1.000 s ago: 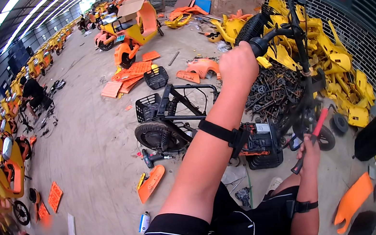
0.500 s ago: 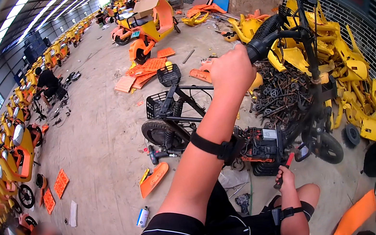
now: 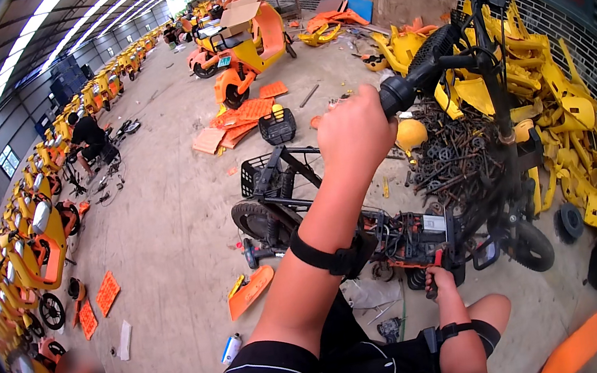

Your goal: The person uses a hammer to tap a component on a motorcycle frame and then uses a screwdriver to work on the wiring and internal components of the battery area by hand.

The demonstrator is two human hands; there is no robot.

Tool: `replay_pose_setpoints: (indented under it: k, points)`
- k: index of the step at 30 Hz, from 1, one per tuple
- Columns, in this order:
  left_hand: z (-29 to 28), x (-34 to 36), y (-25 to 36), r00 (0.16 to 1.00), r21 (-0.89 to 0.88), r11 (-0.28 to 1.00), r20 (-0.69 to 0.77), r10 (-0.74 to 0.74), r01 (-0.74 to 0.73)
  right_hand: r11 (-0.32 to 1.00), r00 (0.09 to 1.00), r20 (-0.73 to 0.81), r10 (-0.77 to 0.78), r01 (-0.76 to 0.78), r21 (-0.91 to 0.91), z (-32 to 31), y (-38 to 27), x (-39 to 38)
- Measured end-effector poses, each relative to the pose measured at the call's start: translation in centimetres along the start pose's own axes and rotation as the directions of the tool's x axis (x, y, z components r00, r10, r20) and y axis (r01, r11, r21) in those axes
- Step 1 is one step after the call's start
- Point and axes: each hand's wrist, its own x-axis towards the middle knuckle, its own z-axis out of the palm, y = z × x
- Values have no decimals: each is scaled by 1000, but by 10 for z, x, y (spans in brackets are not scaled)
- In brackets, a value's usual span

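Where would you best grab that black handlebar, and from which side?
Probably by the thick grip at its near end, coming from the left, where the left hand is curled around it. The handlebar reaches out toward the person there as a rounded bar, well apart from the upright stem, so fingers can likely close around it.

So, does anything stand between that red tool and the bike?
Nothing visible: the red tool in the right hand overlaps the bike in view, though contact is unclear. The left hand is higher, on the handlebar, off that path.
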Motion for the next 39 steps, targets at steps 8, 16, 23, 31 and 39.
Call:
replay_pose_setpoints:
  k: [8, 16, 23, 31, 39]
  points:
    - [5, -2, -5, 999, 7, 999, -41, 34, -34, 991, 995, -39, -88, 92, 99, 30, -11, -14]
    - [1, -5, -6, 1000, -40, 999, -27, 13, -14, 995, 997, 21, -77, 76, 64, 30, 5, -54]
    - [-4, -5, -7, 1000, -54, 998, 5, 16, -16, 967, 986, 110, 127, -148, 208, 20, 44, -27]
    - [-6, -10, -5, 1000, -40, 999, 15, 14, -14, 992, 995, 92, 47, -57, 110, 27, 43, -57]
    - [-3, -9, -4, 1000, -87, 996, 4, 13, -12, 991, 994, 100, 53, -65, 120, 30, 37, -52]
